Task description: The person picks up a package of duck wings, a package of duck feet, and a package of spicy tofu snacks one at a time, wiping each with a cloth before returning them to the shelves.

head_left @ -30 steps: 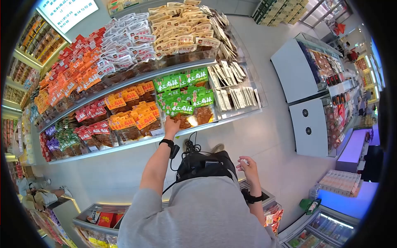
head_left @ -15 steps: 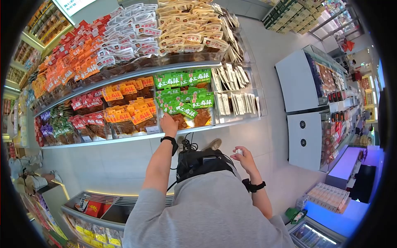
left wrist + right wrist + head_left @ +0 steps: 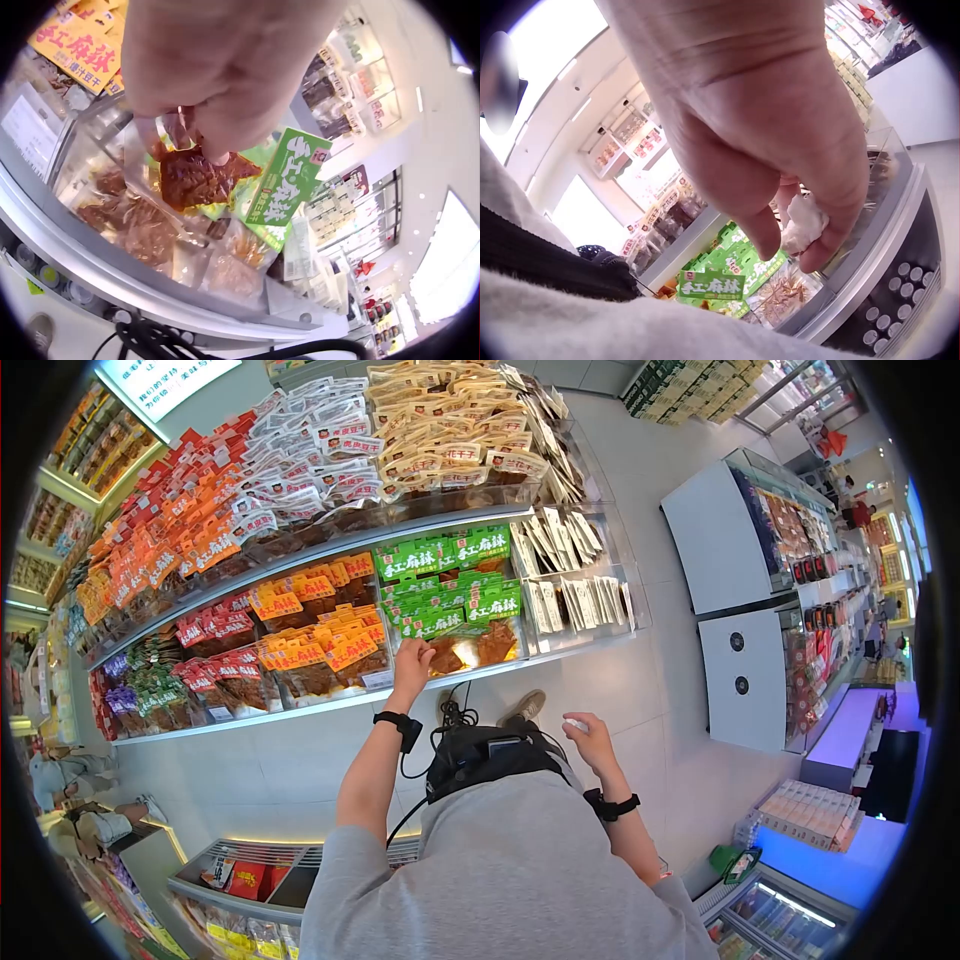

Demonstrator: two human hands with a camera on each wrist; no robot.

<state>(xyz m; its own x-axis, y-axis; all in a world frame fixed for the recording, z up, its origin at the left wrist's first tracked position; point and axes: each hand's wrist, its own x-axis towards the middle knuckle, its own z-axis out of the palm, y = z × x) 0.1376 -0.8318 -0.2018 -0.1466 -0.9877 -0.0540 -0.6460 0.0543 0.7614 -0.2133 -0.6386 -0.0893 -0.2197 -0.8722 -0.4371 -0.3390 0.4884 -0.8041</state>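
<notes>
1. Left wrist view shows the left hand [image 3: 225,67] pinching a clear snack packet [image 3: 196,178] with a green header card by its top edge, just above the front wall of the shelf bin [image 3: 97,255]. The fingers [image 3: 217,135] are closed narrowly on the film only.
2. The grip looks thin and near one edge, so the packet may slip and fall back among the other packets [image 3: 150,232] in the bin, or over the front wall to the floor.
3. The packet touches its neighbours; a quick pull could drag a loose one over the front edge.
4. Head view shows the arm stretched up to the green-label row [image 3: 450,585] at the front of the lower shelf, which gives less control.
5. Right hand [image 3: 780,172] is curled around a small white object [image 3: 806,221], near the body and well apart from the shelf. As it is occupied, it probably cannot catch a falling packet.
</notes>
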